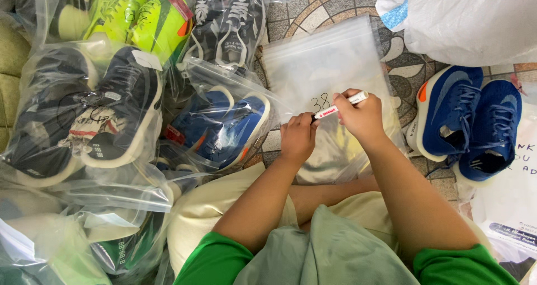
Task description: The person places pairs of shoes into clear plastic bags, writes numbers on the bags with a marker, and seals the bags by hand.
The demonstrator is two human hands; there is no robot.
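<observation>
Green sleeves and a pale lap are seen nearest the camera, with both forearms reaching out over an empty clear bag [330, 61] laid flat on the patterned floor [330, 5]. Well to the left of that bag, pairs of shoes sealed in plastic are piled: dark shoes [89, 111] with pale soles, neon yellow-green shoes [140, 16] above them, and blue shoes [224, 128] just beside the bag's left edge. The left hand [297, 138] is curled around the dark tip end of a marker [340, 105], possibly at its cap; whether it grips or only steadies cannot be told. The right hand [362, 116] is closed firmly around the white barrel. The marker is held just above the bag's lower half, next to a number already written there. The marker is judged light and stiff, best held at mid-barrel; the bag is judged thin, limp and slippery, best taken by an edge or corner. To the right of the bag, a loose pair of blue running shoes [470, 123] stands on the floor, with a white sack [464, 16] above them.
</observation>
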